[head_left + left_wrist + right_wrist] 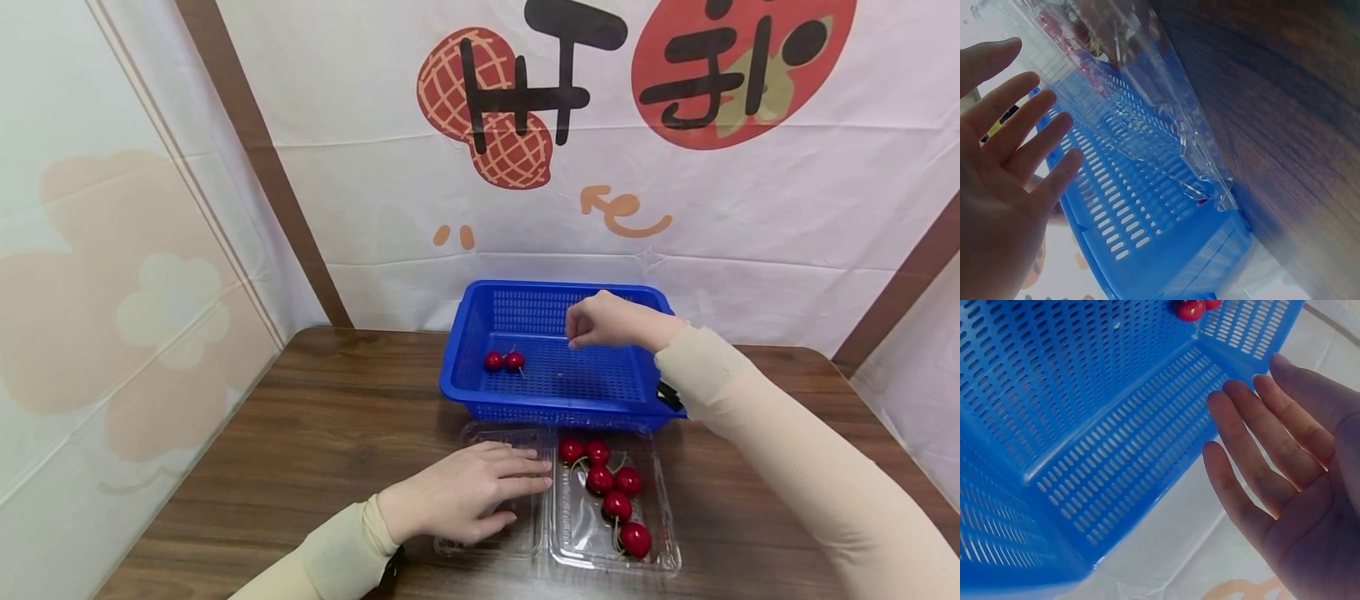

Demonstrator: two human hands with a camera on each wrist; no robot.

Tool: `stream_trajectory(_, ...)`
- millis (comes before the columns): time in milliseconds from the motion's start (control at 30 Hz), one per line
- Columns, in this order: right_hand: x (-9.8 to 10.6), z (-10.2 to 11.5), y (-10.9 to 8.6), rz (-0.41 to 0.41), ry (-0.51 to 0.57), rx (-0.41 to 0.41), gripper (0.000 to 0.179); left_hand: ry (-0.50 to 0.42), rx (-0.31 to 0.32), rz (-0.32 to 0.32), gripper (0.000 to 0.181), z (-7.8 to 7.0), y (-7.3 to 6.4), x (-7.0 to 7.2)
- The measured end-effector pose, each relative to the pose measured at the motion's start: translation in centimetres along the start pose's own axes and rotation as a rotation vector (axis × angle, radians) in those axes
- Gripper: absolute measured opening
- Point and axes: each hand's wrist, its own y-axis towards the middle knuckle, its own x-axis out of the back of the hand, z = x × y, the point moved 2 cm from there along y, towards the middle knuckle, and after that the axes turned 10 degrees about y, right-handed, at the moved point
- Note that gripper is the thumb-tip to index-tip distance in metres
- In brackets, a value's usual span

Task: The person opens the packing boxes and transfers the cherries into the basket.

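My right hand point(611, 321) is held above the blue plastic basket point(555, 410), fingers loosely bent with nothing between them in the right wrist view. Two red cherries point(514, 361) with stems lie on the basket floor at its left side. In front of the basket sits an opened clear plastic clamshell box point(585, 537). Several red cherries point(617, 505) with stems lie in its right half. My left hand point(472, 492), palm down and fingers spread, is over the box's left half point(528, 525), fingertips close to the middle fold. The left wrist view shows those fingers relaxed and holding nothing.
Everything stands on a dark wooden table point(360, 417). A white printed cloth point(360, 192) hangs right behind the basket, and another cloth panel point(90, 333) closes off the left side. The basket's front wall stands close against the far edge of the clear box.
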Motion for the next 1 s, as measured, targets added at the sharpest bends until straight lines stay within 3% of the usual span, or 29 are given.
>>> stream_trajectory(467,-0.2,1.4,-2.2,-0.016,-0.074,0.114,0.006,0.011,0.000,-0.013,0.052,0.0,0.0,-0.2)
stream_trajectory(1000,-0.7,2.5,-5.2,-0.053,-0.055,0.198,0.007,-0.008,0.007,0.002,0.052,0.0,0.1,-0.1)
